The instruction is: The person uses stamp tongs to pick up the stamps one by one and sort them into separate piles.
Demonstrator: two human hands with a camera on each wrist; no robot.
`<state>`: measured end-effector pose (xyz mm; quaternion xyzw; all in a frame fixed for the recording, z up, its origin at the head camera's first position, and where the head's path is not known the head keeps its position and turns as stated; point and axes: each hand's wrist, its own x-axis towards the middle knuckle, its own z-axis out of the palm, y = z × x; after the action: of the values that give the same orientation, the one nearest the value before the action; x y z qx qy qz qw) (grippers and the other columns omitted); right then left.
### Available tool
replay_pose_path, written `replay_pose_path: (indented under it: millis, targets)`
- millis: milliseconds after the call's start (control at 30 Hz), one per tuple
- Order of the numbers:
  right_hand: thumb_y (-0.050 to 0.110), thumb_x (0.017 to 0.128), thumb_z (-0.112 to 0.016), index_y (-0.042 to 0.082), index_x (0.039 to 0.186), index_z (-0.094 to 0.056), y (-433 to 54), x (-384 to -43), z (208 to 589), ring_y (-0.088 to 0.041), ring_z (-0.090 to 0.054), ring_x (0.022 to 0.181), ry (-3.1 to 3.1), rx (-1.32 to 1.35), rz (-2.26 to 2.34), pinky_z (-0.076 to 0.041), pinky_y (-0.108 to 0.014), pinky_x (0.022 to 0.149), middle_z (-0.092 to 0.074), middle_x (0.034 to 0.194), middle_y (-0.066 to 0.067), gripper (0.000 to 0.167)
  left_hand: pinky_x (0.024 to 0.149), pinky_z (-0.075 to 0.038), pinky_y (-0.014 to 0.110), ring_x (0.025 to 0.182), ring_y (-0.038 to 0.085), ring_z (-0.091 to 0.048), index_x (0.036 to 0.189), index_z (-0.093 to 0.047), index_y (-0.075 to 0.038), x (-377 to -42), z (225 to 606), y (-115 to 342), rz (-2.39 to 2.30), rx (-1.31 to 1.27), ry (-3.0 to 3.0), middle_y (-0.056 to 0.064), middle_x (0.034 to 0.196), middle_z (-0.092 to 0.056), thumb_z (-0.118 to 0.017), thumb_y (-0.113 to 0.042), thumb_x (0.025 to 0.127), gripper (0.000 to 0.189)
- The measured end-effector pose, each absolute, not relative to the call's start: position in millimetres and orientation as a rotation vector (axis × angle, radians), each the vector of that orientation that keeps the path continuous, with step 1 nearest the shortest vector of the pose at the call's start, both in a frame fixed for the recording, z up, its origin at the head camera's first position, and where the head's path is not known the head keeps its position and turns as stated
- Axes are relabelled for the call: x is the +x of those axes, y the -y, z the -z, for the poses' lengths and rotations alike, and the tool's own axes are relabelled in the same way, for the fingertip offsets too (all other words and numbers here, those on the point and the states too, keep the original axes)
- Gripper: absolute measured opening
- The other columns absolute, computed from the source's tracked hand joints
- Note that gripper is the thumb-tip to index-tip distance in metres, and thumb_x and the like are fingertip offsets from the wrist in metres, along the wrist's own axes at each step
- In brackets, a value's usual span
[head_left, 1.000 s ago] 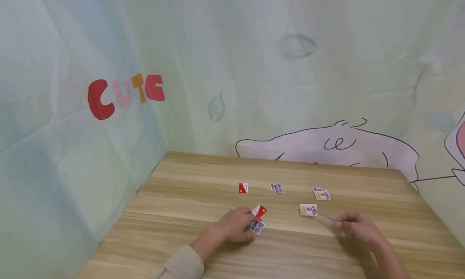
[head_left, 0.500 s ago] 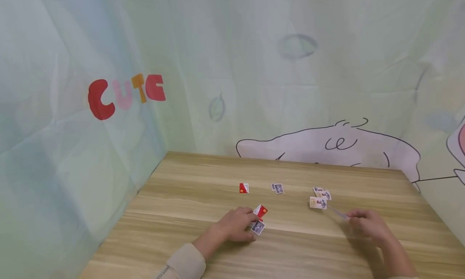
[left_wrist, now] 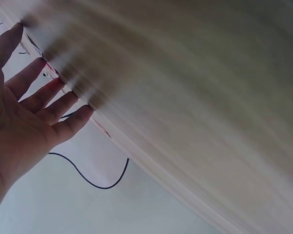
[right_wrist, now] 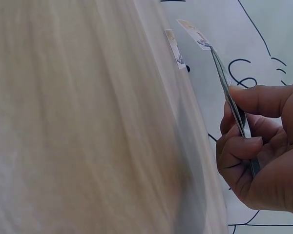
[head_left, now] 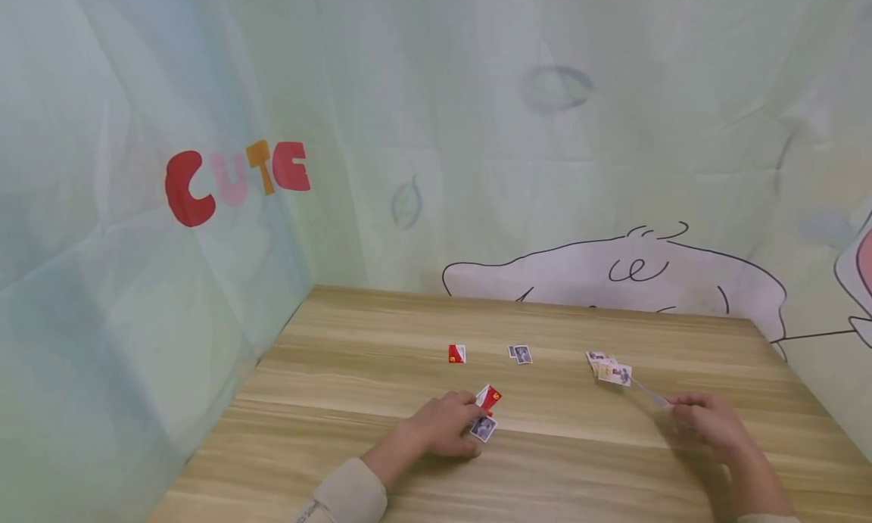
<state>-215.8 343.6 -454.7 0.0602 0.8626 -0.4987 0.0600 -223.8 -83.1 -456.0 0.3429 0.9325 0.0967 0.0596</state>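
My right hand (head_left: pixel 708 424) pinches a pair of metal tweezers (right_wrist: pixel 224 83) between thumb and fingers. The tweezers' tips hold one end of a pale, stamp-like picture card (head_left: pixel 615 374). In the head view that card overlaps similar pale cards (head_left: pixel 594 356); the right wrist view has it raised off the tabletop beside another pale card (right_wrist: pixel 176 49). My left hand (head_left: pixel 443 426) rests with its fingertips on the table, fingers spread and slightly bent (left_wrist: pixel 34 117). By its fingertips lie a red-and-white card (head_left: pixel 490 396) and a grey picture card (head_left: pixel 483 430), partly hidden by the fingers.
Farther back on the wood-grain table (head_left: pixel 354 402) are a red-and-white card (head_left: pixel 456 354) and two overlapping grey picture cards (head_left: pixel 522 354). A printed cloth backdrop (head_left: pixel 436 129) rises along the table's back and left edges.
My right hand has moved right and slightly away from me, carrying the tweezed card from in front of the pale cards to over them. The left hand stays in place.
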Motion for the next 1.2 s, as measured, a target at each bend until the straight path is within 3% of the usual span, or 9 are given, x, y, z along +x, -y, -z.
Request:
replay_pose_path:
  millis: [167, 567, 967, 1200]
  targets:
    - [0.011, 0.090, -0.054, -0.016, 0.115, -0.051, -349, -221, 453, -0.019, -0.045, 0.073, -2.599, 0.198, 1.494, -0.038, -0.031, 0.061, -0.056, 0.086, -0.004, 0.037, 0.085, -0.045, 0.034, 0.109, 0.018, -0.048, 0.121, -0.061, -0.015, -224, 456, 84, -0.287, 1.051, -2.822, 0.006, 0.125, -0.052, -0.070, -0.038, 0.076, 0.050]
    - [0.003, 0.085, -0.053, -0.023, 0.114, -0.047, -346, -237, 459, -0.010, -0.040, 0.054, -2.606, 0.174, 1.605, -0.037, -0.023, 0.047, -0.056, 0.078, 0.000, 0.040, 0.092, -0.041, 0.038, 0.115, 0.021, -0.046, 0.124, -0.059, -0.017, -224, 455, 84, -0.282, 1.002, -2.809, 0.006, 0.131, -0.049, -0.069, -0.039, 0.078, 0.052]
    - [0.004, 0.085, -0.054, -0.020, 0.111, -0.050, -346, -242, 457, -0.011, -0.041, 0.055, -2.492, 0.273, 1.672, -0.038, -0.023, 0.047, -0.054, 0.077, -0.001, 0.035, 0.085, -0.044, 0.034, 0.105, 0.016, -0.048, 0.122, -0.061, -0.017, -225, 455, 83, -0.288, 1.013, -2.812, 0.005, 0.126, -0.051, -0.070, -0.039, 0.077, 0.051]
    - [0.005, 0.083, -0.058, -0.016, 0.104, -0.056, -347, -248, 464, -0.012, -0.041, 0.054, -2.557, 0.288, 1.596, -0.037, -0.024, 0.046, -0.052, 0.073, -0.001, 0.030, 0.089, -0.042, 0.035, 0.110, 0.018, -0.047, 0.123, -0.060, -0.017, -224, 456, 82, -0.288, 0.997, -2.802, 0.006, 0.129, -0.049, -0.069, -0.040, 0.077, 0.052]
